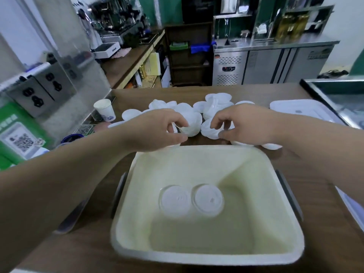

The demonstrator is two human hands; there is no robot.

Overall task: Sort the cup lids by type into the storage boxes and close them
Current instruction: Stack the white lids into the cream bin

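Plainly these lids are thin, feather-light plastic, springy and slick, so I judge they want a gentle pinch at the rim, not a squeeze on the crown. The left hand (157,131) has its fingers (181,122) curled onto the edge of a domed lid (192,125), and the right hand (246,127) pinches a neighbouring lid (208,132). Both sit in the loose pile of lids (214,107) at the far side of the table (246,91), just beyond the open box (216,259), where two flat lids (175,200) lie.

Two white lids (208,200) lie side by side in my open cream box (206,260), loose lids (215,107) heaped just beyond.
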